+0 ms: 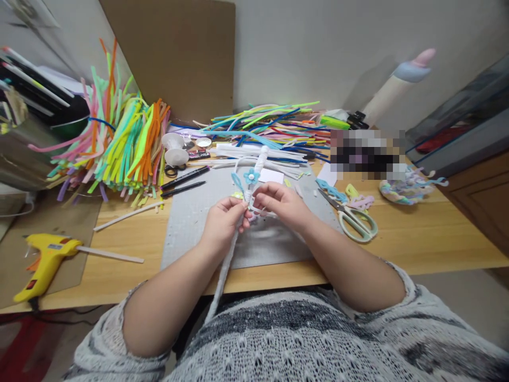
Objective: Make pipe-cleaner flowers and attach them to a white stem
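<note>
A white fuzzy wrapped stem (261,159) with a blue flower (251,177) on it rises between my hands above the grey mat (191,223). My left hand (228,220) pinches the lower part of the stem, and a long white tail hangs from there past the table edge. Close by on the right, my right hand (280,204) has its fingers bent together on a thin white strand beside the stem. A blue loop (237,183) sticks out left of the flower. Fingers partly hide the spot where stem and strand meet.
Scissors (356,223) lie at the mat's right edge, near blue, yellow and pink twisted pieces. A yellow glue gun (50,260) rests at the left. Two black pens (185,180), bundled colourful pipe cleaners (131,143) and a loose pile (270,124) are farther back.
</note>
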`<state>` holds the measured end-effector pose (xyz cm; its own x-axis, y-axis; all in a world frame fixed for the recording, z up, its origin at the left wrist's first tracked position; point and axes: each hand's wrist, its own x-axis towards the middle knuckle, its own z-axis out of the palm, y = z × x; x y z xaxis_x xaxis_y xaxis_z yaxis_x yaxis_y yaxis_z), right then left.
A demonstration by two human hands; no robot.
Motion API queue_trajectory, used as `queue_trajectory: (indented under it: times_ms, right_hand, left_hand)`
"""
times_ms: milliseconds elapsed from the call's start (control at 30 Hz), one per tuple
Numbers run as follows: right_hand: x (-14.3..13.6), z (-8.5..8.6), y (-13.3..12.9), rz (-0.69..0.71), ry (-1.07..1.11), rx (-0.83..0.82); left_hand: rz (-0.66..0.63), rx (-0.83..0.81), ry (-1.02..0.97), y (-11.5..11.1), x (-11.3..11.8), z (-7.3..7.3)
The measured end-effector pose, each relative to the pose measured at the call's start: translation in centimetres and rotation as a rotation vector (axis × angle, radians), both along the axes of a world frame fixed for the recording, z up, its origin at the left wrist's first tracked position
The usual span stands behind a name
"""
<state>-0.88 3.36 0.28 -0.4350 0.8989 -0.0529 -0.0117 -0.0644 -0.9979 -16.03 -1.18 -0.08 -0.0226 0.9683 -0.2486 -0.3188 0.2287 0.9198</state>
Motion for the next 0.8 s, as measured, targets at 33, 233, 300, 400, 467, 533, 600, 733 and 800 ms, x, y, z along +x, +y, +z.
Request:
queue_trajectory:
  times_ms: [33, 233, 300, 400, 467, 533, 600, 733, 800]
  right_hand:
    - [-0.3, -0.1, -0.3, 0.014, 0.012, 0.019]
    - [-1.5, -0.5, -1.2, 0.037, 0.1, -0.065]
    - [-1.7, -0.6, -1.3, 0.0, 0.099, -0.082]
    - [-1.9, -0.6, -1.6, -0.066, 0.092, -0.108]
    - [-2.1, -0.8, -1.7, -0.094, 0.097, -0.117]
    - [-2.3, -1.0, -1.9, -0.116, 0.102, -0.116]
    - [-2.5, -1.1, -2.0, -0.145, 0.098, -0.111]
    - [-2.9, -1.5, -2.3, -0.231, 0.09, -0.095]
    - [-2.9, -1.5, -2.4, -0.238, 0.105, -0.099]
  left_hand:
    - [0.004, 0.01, 0.006, -0.1, 0.0, 0.1]
    - [-0.038, 0.039, 0.018, -0.4, 0.4, 0.0]
    - [-0.039, 0.045, 0.024, -0.4, 0.5, -0.2]
    - [-0.034, 0.049, 0.044, -0.4, 0.6, -0.4]
    - [-0.028, 0.052, 0.063, -0.4, 0.7, -0.6]
    - [-0.023, 0.057, 0.08, -0.4, 0.7, -0.8]
    - [-0.019, 0.061, 0.097, -0.4, 0.8, -0.9]
    - [-0.017, 0.062, 0.123, -0.5, 1.0, -1.1]
    - [-0.014, 0.058, 0.124, -0.5, 1.0, -1.0]
